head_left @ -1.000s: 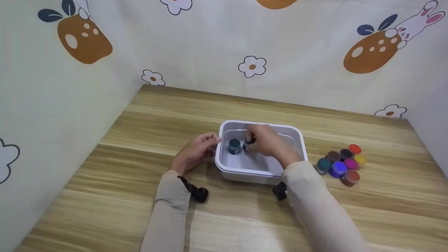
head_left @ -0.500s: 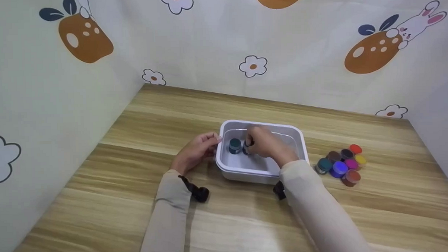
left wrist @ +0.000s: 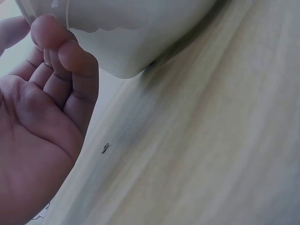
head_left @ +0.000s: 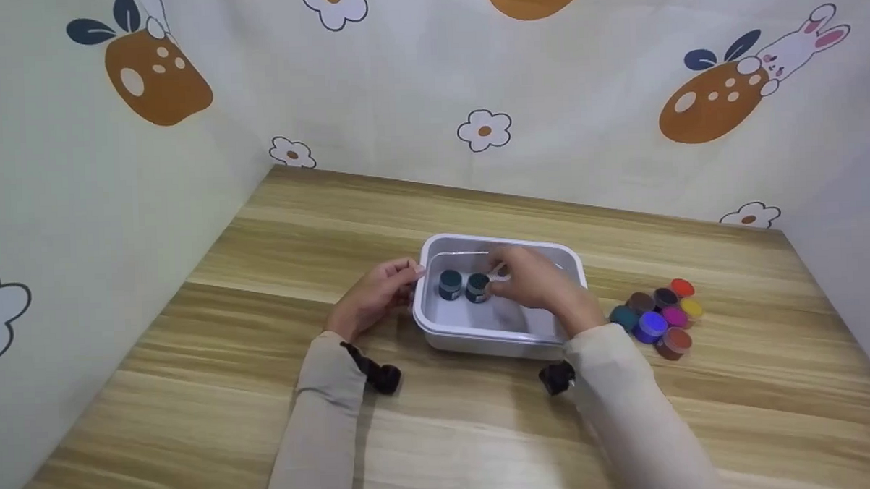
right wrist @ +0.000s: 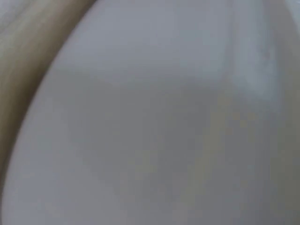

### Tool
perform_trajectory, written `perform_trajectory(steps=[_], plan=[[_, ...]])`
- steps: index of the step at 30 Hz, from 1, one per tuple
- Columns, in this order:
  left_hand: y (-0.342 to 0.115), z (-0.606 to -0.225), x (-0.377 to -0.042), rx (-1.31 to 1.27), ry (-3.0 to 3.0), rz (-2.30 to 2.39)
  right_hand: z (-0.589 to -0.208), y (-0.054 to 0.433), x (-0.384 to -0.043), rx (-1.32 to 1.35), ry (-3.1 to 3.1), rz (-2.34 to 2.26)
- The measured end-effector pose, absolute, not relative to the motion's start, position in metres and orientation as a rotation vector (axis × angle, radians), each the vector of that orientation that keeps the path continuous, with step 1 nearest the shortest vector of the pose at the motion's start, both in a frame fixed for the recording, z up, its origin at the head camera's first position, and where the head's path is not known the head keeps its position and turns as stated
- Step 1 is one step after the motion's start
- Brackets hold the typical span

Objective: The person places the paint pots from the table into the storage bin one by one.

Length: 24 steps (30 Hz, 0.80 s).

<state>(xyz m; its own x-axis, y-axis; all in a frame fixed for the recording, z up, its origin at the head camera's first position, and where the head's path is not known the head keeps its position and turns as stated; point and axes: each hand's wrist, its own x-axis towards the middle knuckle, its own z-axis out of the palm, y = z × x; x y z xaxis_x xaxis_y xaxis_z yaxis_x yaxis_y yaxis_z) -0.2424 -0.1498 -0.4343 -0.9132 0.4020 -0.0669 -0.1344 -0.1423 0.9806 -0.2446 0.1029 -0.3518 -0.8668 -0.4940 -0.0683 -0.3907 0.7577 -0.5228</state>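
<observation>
A white plastic container (head_left: 496, 334) stands on the wooden table. My left hand (head_left: 374, 296) pinches its left rim between thumb and fingertips; in the left wrist view the curled fingers (left wrist: 79, 61) meet the container's side. Inside, two dark-green-lidded paint jars (head_left: 450, 285) stand upright side by side near the left wall. Over the container, my right hand (head_left: 541, 278) is just right of the second paint jar (head_left: 476, 288), its thumb and fingers parted with nothing between them. Close and blurred, the container wall (right wrist: 140, 117) fills most of the right wrist view, where no fingers show.
Right of the container, a cluster of several paint jars (head_left: 653, 326) in blue, red, yellow, magenta, brown, black and green stands on the table (head_left: 759, 407). A patterned curtain (head_left: 400, 86) rises behind the table and along its sides.
My right hand has let go of the second paint jar and drawn back to the right, so the jar shows. My left hand keeps its grip on the rim.
</observation>
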Motion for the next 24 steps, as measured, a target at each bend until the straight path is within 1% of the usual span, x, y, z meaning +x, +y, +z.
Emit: perform_trajectory(steps=[5,10,17,24], plan=[[-0.150,-0.435,-0.241,0.286,1.796,2.106,-0.339,0.142,-0.228,-0.692,2.775,-0.958],[-0.150,-0.435,-0.243,0.308,1.780,2.119,-0.334,0.201,-0.208,-0.555,2.859,-1.066],[-0.155,-0.435,-0.244,0.320,1.802,2.118,-0.350,0.273,-0.184,-0.379,2.952,-1.021],[-0.152,-0.436,-0.243,0.323,1.761,2.136,-0.373,0.312,-0.167,-0.268,2.987,-0.931]])
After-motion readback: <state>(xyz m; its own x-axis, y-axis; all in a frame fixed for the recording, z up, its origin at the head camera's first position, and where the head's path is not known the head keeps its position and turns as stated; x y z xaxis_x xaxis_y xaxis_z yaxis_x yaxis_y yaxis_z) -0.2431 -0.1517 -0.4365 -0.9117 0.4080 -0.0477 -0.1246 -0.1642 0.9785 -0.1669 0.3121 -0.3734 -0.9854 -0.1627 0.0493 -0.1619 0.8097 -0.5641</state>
